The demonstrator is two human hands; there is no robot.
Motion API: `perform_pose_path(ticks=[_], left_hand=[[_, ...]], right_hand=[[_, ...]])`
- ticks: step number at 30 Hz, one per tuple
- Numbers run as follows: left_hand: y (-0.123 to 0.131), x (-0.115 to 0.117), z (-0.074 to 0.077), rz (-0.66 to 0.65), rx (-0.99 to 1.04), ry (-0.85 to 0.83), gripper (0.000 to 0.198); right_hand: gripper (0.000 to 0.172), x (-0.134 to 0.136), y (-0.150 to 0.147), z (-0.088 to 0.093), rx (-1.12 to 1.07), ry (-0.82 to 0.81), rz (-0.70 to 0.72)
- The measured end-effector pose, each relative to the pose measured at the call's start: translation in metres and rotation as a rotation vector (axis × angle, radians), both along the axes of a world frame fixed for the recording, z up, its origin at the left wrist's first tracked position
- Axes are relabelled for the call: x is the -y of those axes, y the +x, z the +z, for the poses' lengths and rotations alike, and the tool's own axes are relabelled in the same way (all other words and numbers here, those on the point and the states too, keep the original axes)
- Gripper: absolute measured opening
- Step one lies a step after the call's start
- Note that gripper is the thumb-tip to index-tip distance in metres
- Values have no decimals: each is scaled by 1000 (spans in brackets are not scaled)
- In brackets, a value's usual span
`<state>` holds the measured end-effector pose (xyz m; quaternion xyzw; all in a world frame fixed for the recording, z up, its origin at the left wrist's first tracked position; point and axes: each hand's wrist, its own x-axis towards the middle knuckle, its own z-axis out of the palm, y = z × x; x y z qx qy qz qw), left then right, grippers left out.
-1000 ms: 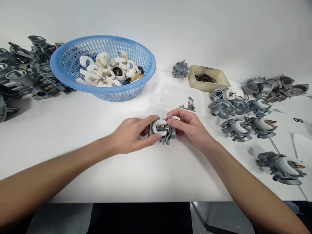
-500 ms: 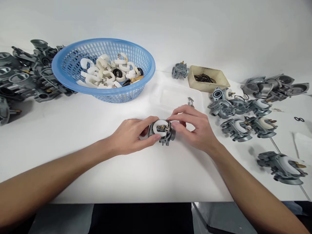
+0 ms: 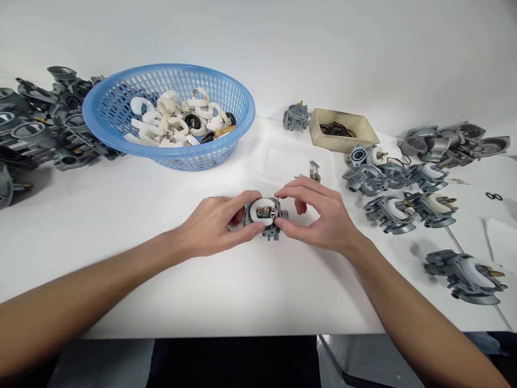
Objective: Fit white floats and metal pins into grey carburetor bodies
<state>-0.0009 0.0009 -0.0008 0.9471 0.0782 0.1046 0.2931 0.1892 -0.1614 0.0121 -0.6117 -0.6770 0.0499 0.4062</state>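
Observation:
A small grey metal carburetor body with a white horseshoe float on top rests on the white table at the centre. My left hand grips it from the left side. My right hand pinches its right side, with thumb and forefinger at the float's hinge, where a thin pin seems to sit. A clear shallow tray with small metal pins lies just behind my right hand.
A blue basket of white floats stands at the back left, with a heap of grey carburetor bodies left of it. A beige tray of black rings and several carburetors with floats lie on the right. The table's front edge is near.
My right hand lifted off the carburetor's top, then came back to pinch its right side at the float hinge. The left hand kept its grip.

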Motion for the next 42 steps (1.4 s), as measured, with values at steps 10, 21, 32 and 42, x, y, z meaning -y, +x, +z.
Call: perform_pose_path(ticks=[10,21,32,42], left_hand=[[-1,4,1,51,69,-28,41],[0,5,-6,75,397,27,39],[1,4,-8,50,488,74,37],[1,5,-6,44,520,56,36]], right_hand=[[28,0,-2,2,-43,-21,4],[29,-2,-1,-1,-127,-38,7],[32,0,0,0,-187,-78,20],[32,0,0,-2,-192,-77,15]])
